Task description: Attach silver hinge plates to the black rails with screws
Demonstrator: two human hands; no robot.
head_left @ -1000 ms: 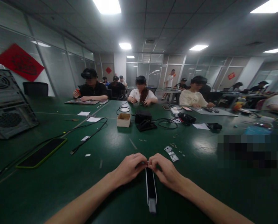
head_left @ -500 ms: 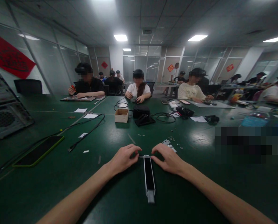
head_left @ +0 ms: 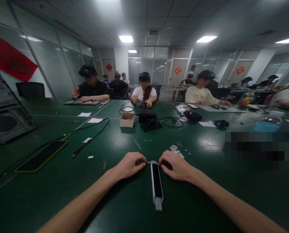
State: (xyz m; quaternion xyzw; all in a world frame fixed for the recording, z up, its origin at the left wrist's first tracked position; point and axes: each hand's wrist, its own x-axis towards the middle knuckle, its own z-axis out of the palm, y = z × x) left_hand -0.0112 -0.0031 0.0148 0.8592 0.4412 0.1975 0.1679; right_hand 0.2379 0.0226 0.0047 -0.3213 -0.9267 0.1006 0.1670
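A long narrow device [head_left: 157, 183] with a black face and a pale metal frame lies on the table, its grey end block [head_left: 159, 204] toward me. Across its far end runs a thin metal strip [head_left: 149, 162]. My left hand [head_left: 132, 165] is closed in a pinch on the strip's left end. At the other side my right hand [head_left: 175, 166] pinches the strip's right end, which its fingers partly hide. Small metal plates [head_left: 173, 148] and several little rings [head_left: 179, 144] lie just beyond my right hand.
A phone [head_left: 42, 156] and a black cable [head_left: 92, 137] lie to the left. Ahead stand a small open box [head_left: 127, 120] and a black device [head_left: 147, 116]. A computer case [head_left: 9, 113] is far left. Several people sit across the table [head_left: 105, 207].
Both hands remain at the strip. The device's near end has shifted slightly right in view, and my right fingers are a little more curled. A seated person across the table has moved a hand.
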